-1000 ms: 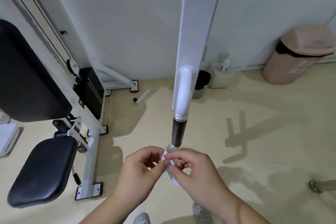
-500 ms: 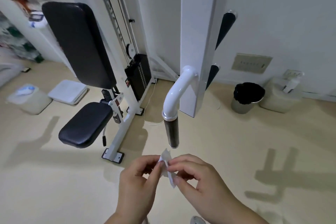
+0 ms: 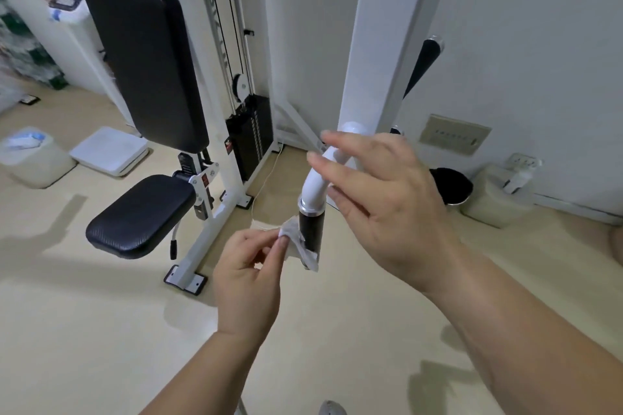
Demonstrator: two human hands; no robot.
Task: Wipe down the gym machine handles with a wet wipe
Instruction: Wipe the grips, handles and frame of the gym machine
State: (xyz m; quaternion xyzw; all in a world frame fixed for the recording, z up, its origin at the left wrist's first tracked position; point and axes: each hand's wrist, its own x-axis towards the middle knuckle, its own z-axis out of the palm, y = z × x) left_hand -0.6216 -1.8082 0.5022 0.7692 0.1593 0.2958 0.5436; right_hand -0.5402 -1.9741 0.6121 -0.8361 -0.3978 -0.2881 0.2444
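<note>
A white curved tube (image 3: 318,175) comes off the machine's white upright (image 3: 384,44) and ends in a black handle grip (image 3: 310,229) that points down. My left hand (image 3: 249,276) pinches a small crumpled white wet wipe (image 3: 296,241) and holds it against the left side of the grip. With its fingers spread and straight, my right hand (image 3: 384,199) hovers in front of the curved tube and holds nothing. Another black handle (image 3: 423,64) sticks out behind the upright.
The machine's black backrest (image 3: 145,61), seat (image 3: 138,216) and weight stack (image 3: 251,135) stand to the left. On the floor lie a white scale (image 3: 109,150) and a tub (image 3: 32,158) at the left, a black bin (image 3: 451,185) and a jug (image 3: 499,195) by the right wall.
My right hand let go of the wipe and rose with fingers spread to the curved tube. My left hand brought the wipe up against the black grip.
</note>
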